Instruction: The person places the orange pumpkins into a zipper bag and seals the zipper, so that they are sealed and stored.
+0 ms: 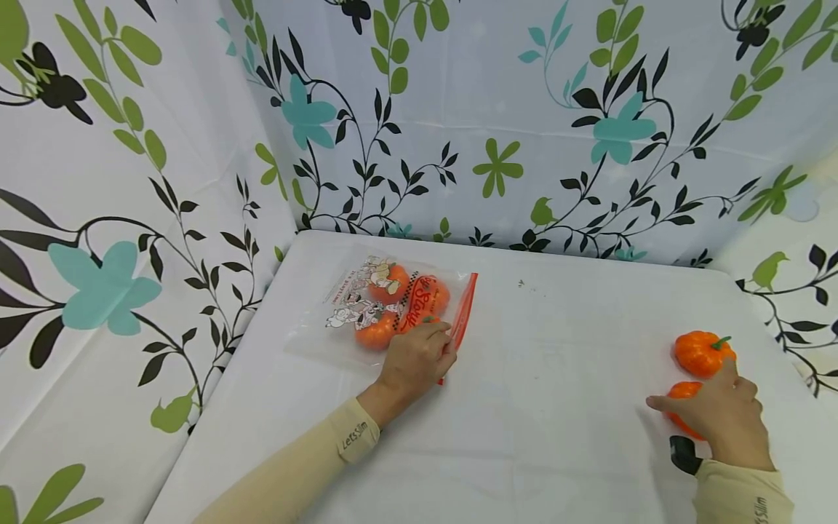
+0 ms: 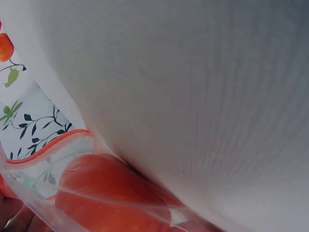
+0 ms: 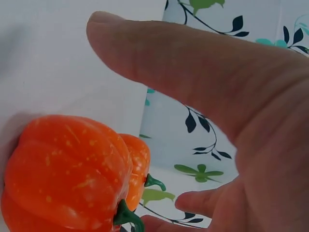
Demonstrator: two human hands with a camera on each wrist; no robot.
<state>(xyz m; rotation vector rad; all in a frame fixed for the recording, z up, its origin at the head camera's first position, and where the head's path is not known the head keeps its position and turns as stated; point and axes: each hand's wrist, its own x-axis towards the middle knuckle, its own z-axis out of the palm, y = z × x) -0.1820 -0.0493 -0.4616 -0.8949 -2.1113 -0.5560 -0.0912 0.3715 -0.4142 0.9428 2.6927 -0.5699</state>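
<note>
On the left of the table lies a clear zip bag (image 1: 466, 309) with a red top edge and printed figures. Inside it are several small orange toy pumpkins (image 1: 389, 284). My left hand (image 1: 415, 360) pinches the bag near its red edge; in the left wrist view the fingers (image 2: 19, 220) show at that edge beside a pumpkin (image 2: 108, 193) seen through the plastic. At the right, two more toy pumpkins with green stems sit close together, a farther one (image 1: 700, 354) and a nearer one (image 1: 684, 391). Over the nearer one, my right hand (image 1: 733, 418) spreads thumb and fingers wide.
A white table (image 1: 556, 437) stretches between the bag and the two loose pumpkins. Leaf-and-flower patterned cloth (image 1: 425, 109) hangs behind it and at the left side. A black strap piece (image 1: 684, 455) sits at the right wrist.
</note>
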